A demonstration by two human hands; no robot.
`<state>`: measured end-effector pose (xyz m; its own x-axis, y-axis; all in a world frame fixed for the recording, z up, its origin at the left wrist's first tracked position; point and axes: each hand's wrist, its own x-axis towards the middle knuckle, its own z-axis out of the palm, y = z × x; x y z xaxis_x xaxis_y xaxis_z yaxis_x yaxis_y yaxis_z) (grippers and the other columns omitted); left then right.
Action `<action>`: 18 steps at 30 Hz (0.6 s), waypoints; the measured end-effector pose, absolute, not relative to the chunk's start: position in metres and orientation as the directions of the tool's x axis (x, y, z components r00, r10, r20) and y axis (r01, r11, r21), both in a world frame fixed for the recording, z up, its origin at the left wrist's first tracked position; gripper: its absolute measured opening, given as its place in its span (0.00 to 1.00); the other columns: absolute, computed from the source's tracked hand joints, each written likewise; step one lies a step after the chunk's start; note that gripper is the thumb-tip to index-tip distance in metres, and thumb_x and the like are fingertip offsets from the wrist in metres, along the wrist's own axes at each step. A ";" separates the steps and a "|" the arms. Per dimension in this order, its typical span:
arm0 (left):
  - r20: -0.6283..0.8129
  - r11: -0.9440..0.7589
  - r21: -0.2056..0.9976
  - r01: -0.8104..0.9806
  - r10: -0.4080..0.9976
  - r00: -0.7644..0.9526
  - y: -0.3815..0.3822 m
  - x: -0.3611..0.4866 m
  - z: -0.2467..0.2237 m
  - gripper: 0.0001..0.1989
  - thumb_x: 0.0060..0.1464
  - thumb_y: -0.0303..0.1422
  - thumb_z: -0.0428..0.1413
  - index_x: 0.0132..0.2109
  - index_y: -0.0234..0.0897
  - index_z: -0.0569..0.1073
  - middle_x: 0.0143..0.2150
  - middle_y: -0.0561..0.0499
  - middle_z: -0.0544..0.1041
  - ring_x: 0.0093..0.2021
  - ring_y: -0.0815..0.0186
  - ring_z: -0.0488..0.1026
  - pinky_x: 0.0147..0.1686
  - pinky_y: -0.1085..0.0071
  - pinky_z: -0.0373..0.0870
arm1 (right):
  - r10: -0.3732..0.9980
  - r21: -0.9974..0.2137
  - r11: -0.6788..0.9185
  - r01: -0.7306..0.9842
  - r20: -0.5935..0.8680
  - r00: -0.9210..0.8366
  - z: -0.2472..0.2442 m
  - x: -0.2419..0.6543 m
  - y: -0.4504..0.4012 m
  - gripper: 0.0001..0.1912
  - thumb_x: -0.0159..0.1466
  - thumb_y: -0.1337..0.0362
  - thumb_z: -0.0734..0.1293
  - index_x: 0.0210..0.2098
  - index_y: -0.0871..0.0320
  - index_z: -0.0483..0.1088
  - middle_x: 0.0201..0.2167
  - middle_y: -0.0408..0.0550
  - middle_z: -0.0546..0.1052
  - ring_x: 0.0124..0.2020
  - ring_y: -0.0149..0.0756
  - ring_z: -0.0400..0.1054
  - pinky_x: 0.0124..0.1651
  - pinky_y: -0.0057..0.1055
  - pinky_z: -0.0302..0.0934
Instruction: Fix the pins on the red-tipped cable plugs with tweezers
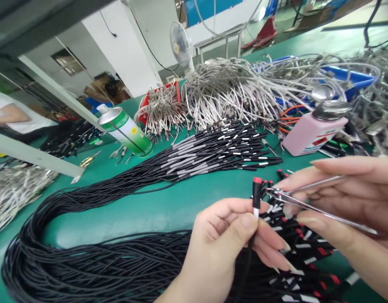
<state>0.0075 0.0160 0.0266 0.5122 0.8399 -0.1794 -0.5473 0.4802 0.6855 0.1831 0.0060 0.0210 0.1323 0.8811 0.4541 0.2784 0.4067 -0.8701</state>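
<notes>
Between thumb and forefinger, my left hand [224, 242] pinches a black cable just below its red-tipped connector [256, 193], which points upward. A white band shows on that cable above my thumb. My right hand [354, 210] holds metal tweezers [320, 210], their tips close beside the connector; whether they touch it I cannot tell. Below both hands lie many more black cables with red ends and white bands [322, 251]. The black cable bundle [108, 248] curves in a long loop on the green table, its other ends [225, 147] lying farther back.
A green-and-white can [126, 130] stands behind the bundle. At right is a pink pump bottle [315, 130]. Grey cables [232, 90] are heaped at the back by a red bin [178, 94] and a blue tray [354, 80]. A person [15, 111] is at far left.
</notes>
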 end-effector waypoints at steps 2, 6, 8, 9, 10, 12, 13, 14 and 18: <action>-0.183 0.484 0.674 -0.558 0.841 0.509 0.016 0.007 0.027 0.08 0.59 0.32 0.57 0.43 0.32 0.76 0.27 0.53 0.80 0.23 0.74 0.76 0.26 0.82 0.74 | 0.887 -0.873 0.393 0.289 0.443 0.130 0.021 0.181 0.004 0.27 0.56 0.69 0.71 0.52 0.43 0.66 0.39 0.43 0.78 0.32 0.35 0.76 0.33 0.21 0.77; -0.180 0.484 0.668 -0.565 0.842 0.508 0.015 0.008 0.026 0.08 0.58 0.32 0.57 0.41 0.31 0.76 0.27 0.53 0.79 0.23 0.74 0.76 0.25 0.80 0.75 | 0.893 -0.870 0.395 0.295 0.439 0.101 0.018 0.177 0.003 0.24 0.56 0.68 0.71 0.49 0.42 0.67 0.38 0.44 0.79 0.31 0.40 0.77 0.30 0.27 0.78; -0.180 0.481 0.669 -0.566 0.844 0.504 0.015 0.008 0.026 0.07 0.58 0.31 0.58 0.41 0.32 0.76 0.27 0.53 0.79 0.23 0.74 0.76 0.26 0.80 0.75 | 0.893 -0.868 0.406 0.287 0.444 0.079 0.017 0.177 0.003 0.23 0.55 0.68 0.71 0.49 0.43 0.68 0.37 0.44 0.79 0.31 0.40 0.77 0.30 0.27 0.78; -0.184 0.482 0.670 -0.565 0.845 0.503 0.015 0.008 0.026 0.07 0.58 0.31 0.58 0.40 0.32 0.76 0.27 0.53 0.79 0.23 0.74 0.76 0.26 0.80 0.75 | 0.892 -0.867 0.409 0.285 0.445 0.072 0.016 0.177 0.003 0.23 0.56 0.68 0.71 0.48 0.44 0.68 0.37 0.44 0.79 0.31 0.39 0.77 0.31 0.26 0.78; -0.182 0.481 0.668 -0.568 0.845 0.502 0.015 0.008 0.026 0.06 0.58 0.31 0.58 0.40 0.32 0.76 0.26 0.53 0.79 0.23 0.74 0.76 0.26 0.80 0.75 | 0.891 -0.864 0.415 0.284 0.450 0.067 0.016 0.177 0.003 0.22 0.56 0.68 0.71 0.48 0.44 0.68 0.37 0.44 0.78 0.31 0.38 0.77 0.32 0.24 0.77; -0.181 0.479 0.663 -0.575 0.848 0.498 0.016 0.008 0.026 0.06 0.57 0.32 0.59 0.40 0.32 0.76 0.26 0.53 0.79 0.22 0.74 0.76 0.25 0.80 0.74 | 0.891 -0.862 0.416 0.289 0.450 0.062 0.016 0.178 0.002 0.23 0.56 0.69 0.71 0.49 0.45 0.68 0.38 0.44 0.79 0.32 0.36 0.77 0.33 0.21 0.76; -0.184 0.479 0.662 -0.576 0.849 0.496 0.016 0.008 0.026 0.06 0.57 0.32 0.59 0.39 0.32 0.77 0.25 0.53 0.79 0.22 0.74 0.75 0.25 0.80 0.74 | 0.893 -0.863 0.412 0.292 0.447 0.061 0.016 0.177 0.002 0.22 0.56 0.69 0.71 0.49 0.46 0.68 0.38 0.44 0.79 0.32 0.36 0.77 0.34 0.20 0.76; -0.182 0.478 0.662 -0.577 0.850 0.494 0.016 0.009 0.026 0.06 0.57 0.32 0.59 0.39 0.32 0.77 0.25 0.53 0.79 0.22 0.74 0.75 0.24 0.80 0.74 | 0.894 -0.865 0.409 0.292 0.444 0.062 0.016 0.177 0.002 0.23 0.56 0.69 0.71 0.49 0.47 0.68 0.38 0.44 0.79 0.32 0.36 0.77 0.34 0.19 0.76; -0.192 0.458 0.684 -0.568 0.864 0.465 0.016 0.010 0.027 0.06 0.56 0.31 0.59 0.39 0.34 0.77 0.25 0.53 0.79 0.22 0.74 0.76 0.25 0.81 0.74 | 0.895 -0.860 0.405 0.312 0.442 0.059 0.013 0.179 0.001 0.20 0.56 0.67 0.71 0.48 0.49 0.69 0.37 0.46 0.79 0.31 0.37 0.77 0.33 0.20 0.76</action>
<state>0.0097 0.0160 0.0269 0.4653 0.8640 -0.1922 -0.5676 0.4579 0.6842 0.1787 0.0013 0.0132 0.0588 0.8949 0.4424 0.3116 0.4045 -0.8598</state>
